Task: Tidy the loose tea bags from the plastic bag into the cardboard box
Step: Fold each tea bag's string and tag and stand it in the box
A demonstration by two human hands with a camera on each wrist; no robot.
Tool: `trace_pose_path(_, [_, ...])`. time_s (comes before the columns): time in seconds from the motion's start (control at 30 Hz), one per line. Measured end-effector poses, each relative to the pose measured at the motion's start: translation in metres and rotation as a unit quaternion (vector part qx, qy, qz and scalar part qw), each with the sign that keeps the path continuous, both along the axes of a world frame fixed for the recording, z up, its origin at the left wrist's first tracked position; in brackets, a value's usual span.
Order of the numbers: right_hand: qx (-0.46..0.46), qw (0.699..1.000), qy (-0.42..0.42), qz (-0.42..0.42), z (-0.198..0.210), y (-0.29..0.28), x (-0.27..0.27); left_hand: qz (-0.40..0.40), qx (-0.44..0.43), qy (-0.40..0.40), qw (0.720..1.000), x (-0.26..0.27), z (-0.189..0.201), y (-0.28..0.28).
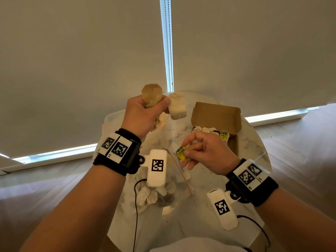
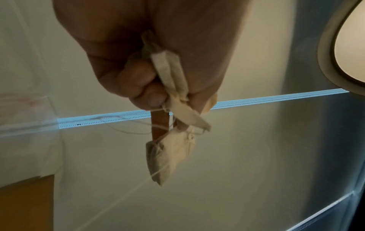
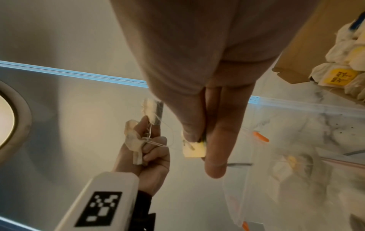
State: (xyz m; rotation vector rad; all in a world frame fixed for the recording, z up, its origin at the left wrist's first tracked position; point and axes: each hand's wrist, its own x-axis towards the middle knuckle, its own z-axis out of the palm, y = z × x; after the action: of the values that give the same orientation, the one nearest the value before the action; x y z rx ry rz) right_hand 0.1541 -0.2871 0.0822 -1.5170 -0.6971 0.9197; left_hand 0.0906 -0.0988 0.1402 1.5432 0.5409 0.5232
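The tea bags (image 1: 152, 96) sit bunched in the left hand (image 1: 143, 115), its grip clenched round them at upper centre of the frame, their strings tangled. The right hand (image 1: 205, 153) pinches a yellow tag (image 1: 181, 152) at centre. Best to draw that string out slowly, then carry the freed bag to the cardboard box (image 1: 216, 113) at right; the plastic bag (image 1: 181, 179) lies on the counter (image 1: 200, 224) below.

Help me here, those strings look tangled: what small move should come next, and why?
Probably draw the right hand with its pinched yellow tag gently away from the left hand, since a string runs taut from the tag to the tea bags clumped there.
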Motion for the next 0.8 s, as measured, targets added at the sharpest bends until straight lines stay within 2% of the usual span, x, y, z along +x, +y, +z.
trace_pose_path(0.17, [-0.024,0.999,-0.034,-0.032,-0.013,-0.001,0.001,-0.010,-0.028,-0.001,1.000,0.002,0.000,-0.002])
trace_pose_path(0.3, [-0.042,0.982,-0.165,-0.088,-0.024,-0.001,0.009,-0.015,-0.005,0.005,1.000,-0.001,0.001,-0.004])
trace_pose_path(0.33, [-0.049,0.979,-0.170,-0.106,-0.025,-0.001,0.012,-0.018,0.000,0.007,1.000,-0.001,0.002,-0.005])
trace_pose_path(0.43, [-0.048,0.985,-0.084,-0.144,-0.023,0.001,0.021,-0.031,0.006,0.011,0.999,-0.004,0.004,-0.007])
trace_pose_path(0.63, [-0.013,0.989,0.040,-0.142,-0.003,0.017,0.034,-0.057,-0.017,0.002,0.998,-0.005,0.003,-0.014])
trace_pose_path(0.7, [-0.020,0.988,0.020,-0.153,0.001,0.024,0.039,-0.060,-0.013,0.013,0.998,-0.006,-0.001,-0.017])
trace_pose_path(0.8, [-0.031,0.980,-0.060,-0.187,0.007,0.033,0.048,-0.070,-0.016,0.027,0.997,-0.008,-0.006,-0.021])
